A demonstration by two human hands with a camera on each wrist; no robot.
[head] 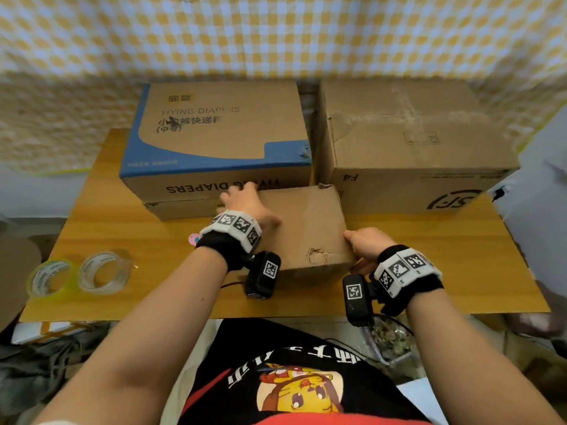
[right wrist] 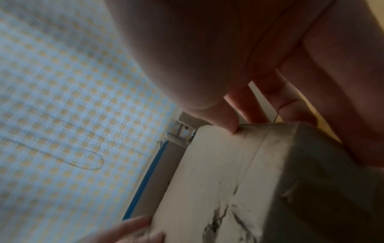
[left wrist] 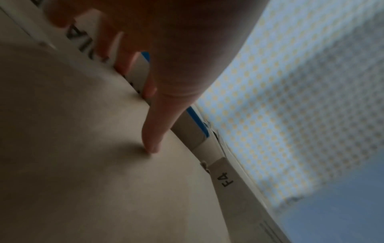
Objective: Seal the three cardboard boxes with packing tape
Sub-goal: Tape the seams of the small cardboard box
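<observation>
A small brown cardboard box (head: 310, 228) with a torn near edge lies mid-table. My left hand (head: 254, 207) lies on its top left, fingers hooked over the far edge against the blue-and-brown diaper box (head: 221, 133). In the left wrist view the thumb (left wrist: 152, 144) presses on the small box's top (left wrist: 83, 148). My right hand (head: 362, 246) grips the near right corner, with the thumb (right wrist: 230, 125) on the top edge and the fingers down the side of the small box (right wrist: 218, 180). A plain brown box (head: 408, 142) stands at the back right.
Two rolls of clear tape (head: 50, 279) (head: 104, 273) lie at the front left of the wooden table (head: 460, 271). A small pink object (head: 194, 239) sits by my left wrist. A checked cloth (head: 276, 35) hangs behind the boxes.
</observation>
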